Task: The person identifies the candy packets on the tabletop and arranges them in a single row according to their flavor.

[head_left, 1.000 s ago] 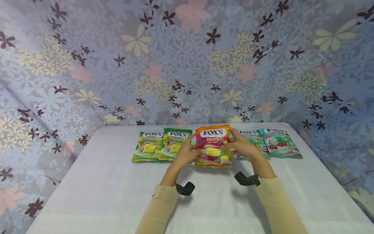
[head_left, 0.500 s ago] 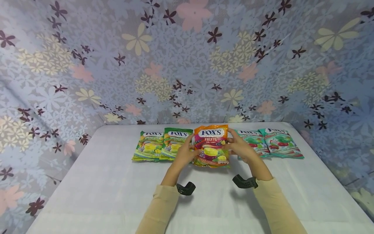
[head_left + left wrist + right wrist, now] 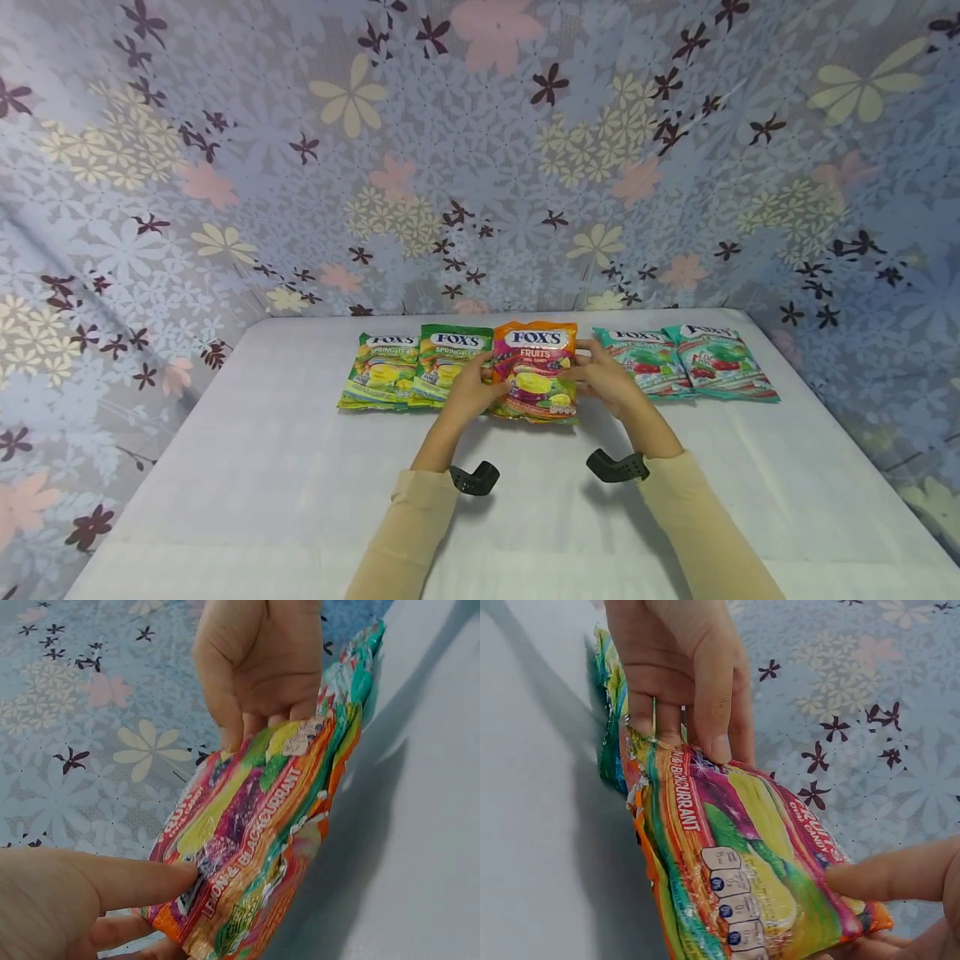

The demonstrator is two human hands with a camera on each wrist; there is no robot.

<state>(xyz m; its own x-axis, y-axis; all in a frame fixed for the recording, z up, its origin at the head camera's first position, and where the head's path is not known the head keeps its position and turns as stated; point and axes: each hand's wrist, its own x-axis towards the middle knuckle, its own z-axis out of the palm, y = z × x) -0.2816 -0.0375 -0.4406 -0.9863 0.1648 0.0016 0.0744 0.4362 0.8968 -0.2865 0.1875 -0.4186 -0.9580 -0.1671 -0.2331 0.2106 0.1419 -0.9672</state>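
An orange Fox's Fruits candy bag [image 3: 534, 367] is held between the two hands, in the middle of the row in the head view. My left hand [image 3: 467, 393] grips its left side, thumb on the printed front and fingers behind. On the opposite side my right hand [image 3: 609, 383] holds the edge the same way, its thumb [image 3: 862, 877] on the front in the right wrist view. The bag leans back, its lower edge near the table. A second orange layer shows under this edge in the left wrist view; whether it is another bag, I cannot tell.
Two green Spring Tea bags, one outer [image 3: 381, 372] and one inner [image 3: 442, 358], lie left of the hands. Two teal bags, an inner [image 3: 647, 362] and an outer [image 3: 726, 362], lie to the right. White cloth covers the table [image 3: 300, 500]; a floral curtain [image 3: 480, 167] hangs behind.
The orange candy bag has shifted left, towards the green bags, with the right hand following. Its gap from the teal bags has widened. The left hand has barely moved and still grips the bag.
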